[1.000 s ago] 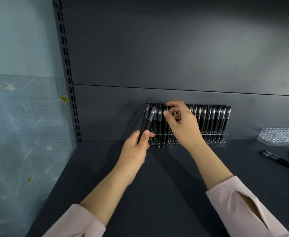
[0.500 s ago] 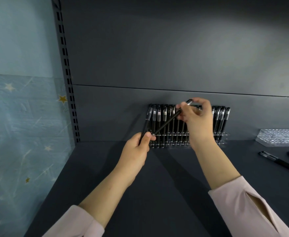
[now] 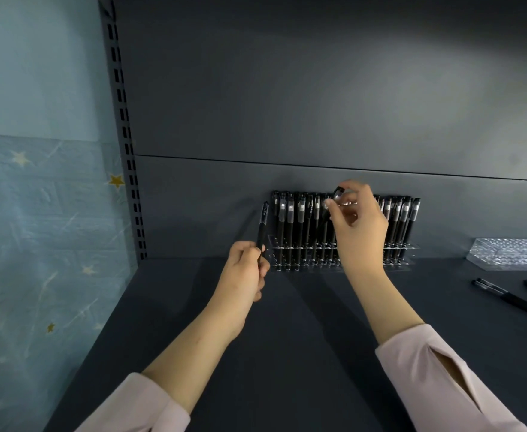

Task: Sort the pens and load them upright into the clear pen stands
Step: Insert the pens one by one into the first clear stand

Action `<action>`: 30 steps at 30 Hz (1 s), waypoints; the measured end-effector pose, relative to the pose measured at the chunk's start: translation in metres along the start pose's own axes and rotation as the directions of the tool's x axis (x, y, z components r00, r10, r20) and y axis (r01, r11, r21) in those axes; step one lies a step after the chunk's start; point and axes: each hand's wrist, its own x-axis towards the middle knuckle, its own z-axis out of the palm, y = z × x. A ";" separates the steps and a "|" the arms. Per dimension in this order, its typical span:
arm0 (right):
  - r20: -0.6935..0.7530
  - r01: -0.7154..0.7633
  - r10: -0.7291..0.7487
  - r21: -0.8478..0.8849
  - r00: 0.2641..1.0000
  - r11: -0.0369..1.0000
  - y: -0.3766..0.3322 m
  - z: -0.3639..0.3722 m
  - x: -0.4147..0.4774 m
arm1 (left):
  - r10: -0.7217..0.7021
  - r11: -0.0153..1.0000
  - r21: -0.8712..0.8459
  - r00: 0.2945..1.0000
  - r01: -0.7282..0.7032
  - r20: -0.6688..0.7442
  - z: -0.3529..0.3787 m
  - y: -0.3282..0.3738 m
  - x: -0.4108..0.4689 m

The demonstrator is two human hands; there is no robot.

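Now: left fingers [image 3: 248, 249] grip upright pen [image 3: 262, 221]; right fingers [image 3: 358, 190] pinch second pen [image 3: 337, 193] over clear stand [image 3: 412, 246].

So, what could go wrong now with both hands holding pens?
1. The right hand pinches a black pen over the crowded row of upright black pens; it may miss its hole or tip neighbours in the clear plastic pen stand.
2. The left hand grips a second black pen beside the stand's left end and could bump the end pens.
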 end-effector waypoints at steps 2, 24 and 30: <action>0.036 0.111 -0.108 -0.104 0.993 0.988 0.002 0.001 -0.003 | 0.016 1.000 0.002 1.000 -0.016 0.015 0.001 0.000 0.000; 0.253 -0.319 0.246 0.309 0.936 0.896 -0.019 -0.010 0.011 | 0.517 0.288 0.803 0.791 -0.522 0.329 0.000 -0.022 0.011; -0.030 -0.155 0.162 0.167 0.986 0.974 0.006 -0.023 0.016 | 0.340 -0.033 0.906 0.847 -0.423 0.408 0.001 -0.030 0.020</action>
